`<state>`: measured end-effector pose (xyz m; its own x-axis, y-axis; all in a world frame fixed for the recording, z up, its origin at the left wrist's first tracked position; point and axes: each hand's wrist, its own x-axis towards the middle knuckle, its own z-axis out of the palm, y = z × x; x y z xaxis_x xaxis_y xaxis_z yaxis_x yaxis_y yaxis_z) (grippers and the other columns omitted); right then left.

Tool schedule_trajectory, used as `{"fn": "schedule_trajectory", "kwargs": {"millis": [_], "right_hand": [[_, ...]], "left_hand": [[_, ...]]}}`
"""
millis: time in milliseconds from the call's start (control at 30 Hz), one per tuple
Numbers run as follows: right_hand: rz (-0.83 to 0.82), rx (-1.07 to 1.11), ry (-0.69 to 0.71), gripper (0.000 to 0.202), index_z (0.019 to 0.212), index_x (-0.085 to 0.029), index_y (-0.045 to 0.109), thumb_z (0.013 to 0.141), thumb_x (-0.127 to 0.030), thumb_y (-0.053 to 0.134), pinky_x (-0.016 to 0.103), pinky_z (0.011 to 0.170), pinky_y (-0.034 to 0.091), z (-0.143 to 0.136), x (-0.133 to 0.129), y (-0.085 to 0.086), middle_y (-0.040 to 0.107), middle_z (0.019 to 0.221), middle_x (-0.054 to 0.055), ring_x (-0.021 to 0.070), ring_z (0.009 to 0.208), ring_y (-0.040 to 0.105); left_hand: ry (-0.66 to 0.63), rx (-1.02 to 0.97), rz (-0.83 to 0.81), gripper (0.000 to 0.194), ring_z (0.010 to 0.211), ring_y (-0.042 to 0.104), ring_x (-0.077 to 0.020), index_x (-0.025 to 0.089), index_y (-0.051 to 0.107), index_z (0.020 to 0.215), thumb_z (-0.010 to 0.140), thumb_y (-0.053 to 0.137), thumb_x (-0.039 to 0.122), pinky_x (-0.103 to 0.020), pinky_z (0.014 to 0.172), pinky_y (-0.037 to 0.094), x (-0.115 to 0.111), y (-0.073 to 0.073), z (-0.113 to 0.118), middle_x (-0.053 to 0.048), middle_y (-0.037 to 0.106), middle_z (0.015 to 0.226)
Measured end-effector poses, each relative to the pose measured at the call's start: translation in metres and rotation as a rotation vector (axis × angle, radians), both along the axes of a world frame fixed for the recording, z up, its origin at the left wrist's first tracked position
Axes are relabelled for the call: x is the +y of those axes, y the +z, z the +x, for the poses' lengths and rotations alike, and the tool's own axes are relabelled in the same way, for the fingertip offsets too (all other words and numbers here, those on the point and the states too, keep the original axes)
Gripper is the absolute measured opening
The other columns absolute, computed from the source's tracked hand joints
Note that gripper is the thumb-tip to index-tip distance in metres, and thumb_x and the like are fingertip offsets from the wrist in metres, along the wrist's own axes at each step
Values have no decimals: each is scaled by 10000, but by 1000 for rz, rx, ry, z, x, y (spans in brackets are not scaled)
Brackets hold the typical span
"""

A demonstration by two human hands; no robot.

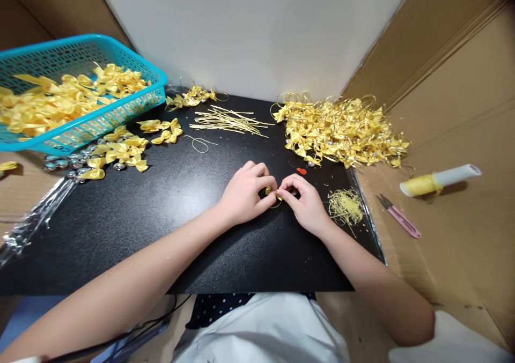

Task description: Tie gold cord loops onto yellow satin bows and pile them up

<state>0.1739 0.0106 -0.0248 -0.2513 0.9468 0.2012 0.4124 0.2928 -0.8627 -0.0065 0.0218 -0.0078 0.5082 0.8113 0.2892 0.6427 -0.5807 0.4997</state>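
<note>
My left hand (250, 192) and my right hand (303, 201) meet over the black tabletop (177, 202). Between their fingertips is a small yellow ribbon bow (278, 197), mostly covered by the fingers. A thin gold cord loop (276, 205) curves out below it. Both hands are closed in a pinch: the left on the bow's left side, the right on its right side. Just beyond the right hand lies a small red piece (301, 171). A single curled gold cord (200, 145) rests farther off to the left.
A blue basket (92, 119) of yellow bows stands at the left, with loose bows (129, 149) and silver bells (56, 164) beside it. Gold cords (229, 120) lie at the back. On the right are a heap of corded bows (341, 130), cord scraps (346, 207), pink snips (400, 217) and a ribbon-wrapped tube (458, 176).
</note>
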Motion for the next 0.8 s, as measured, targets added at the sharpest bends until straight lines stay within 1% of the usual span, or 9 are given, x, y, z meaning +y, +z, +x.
{"fn": "schedule_trajectory", "kwargs": {"millis": [233, 333, 433, 600, 700, 800], "right_hand": [[1, -11, 11, 112, 744, -203, 555, 851, -216, 583, 299, 710, 427, 1, -1, 1, 576, 798, 16, 157, 781, 533], [-19, -8, 9, 104, 760, -203, 553, 854, -238, 580, 297, 720, 427, 2, -1, 1, 595, 820, 17, 156, 798, 549], [-71, 34, -3, 76, 825, -199, 577, 864, -263, 559, 293, 715, 429, 3, -1, 1, 628, 847, 20, 150, 795, 572], [-126, 115, -27, 108, 868, -189, 609, 860, -284, 558, 305, 734, 465, 4, 1, -1, 658, 846, 31, 158, 800, 605], [-103, 122, -20, 89, 866, -190, 624, 839, -264, 581, 312, 740, 489, 4, 0, -1, 667, 849, 36, 162, 801, 616], [-31, 106, -3, 68, 844, -198, 612, 826, -264, 613, 316, 744, 512, 2, -3, 1, 654, 852, 38, 165, 799, 621]], "left_hand": [[-39, 35, -36, 195, 817, 451, -198, 190, 659, 802, 879, 514, 295, -354, 766, 398, 1, 2, 1, -52, 567, 858], [-50, -23, -70, 194, 816, 459, -193, 189, 654, 799, 884, 515, 295, -350, 776, 405, 1, 1, -1, -47, 572, 845], [-38, -97, -92, 179, 816, 475, -182, 184, 656, 775, 873, 541, 280, -341, 786, 405, 2, 1, -3, -38, 585, 833], [-15, -131, -69, 156, 806, 485, -176, 186, 676, 765, 850, 580, 273, -334, 774, 398, 2, 1, -3, -31, 586, 806], [-4, -118, -44, 153, 789, 477, -175, 192, 684, 763, 848, 586, 274, -334, 765, 396, 2, 0, -3, -27, 577, 789], [11, -109, -18, 155, 790, 472, -178, 193, 694, 764, 842, 601, 289, -332, 761, 399, 2, -2, -3, -32, 574, 791]]}}
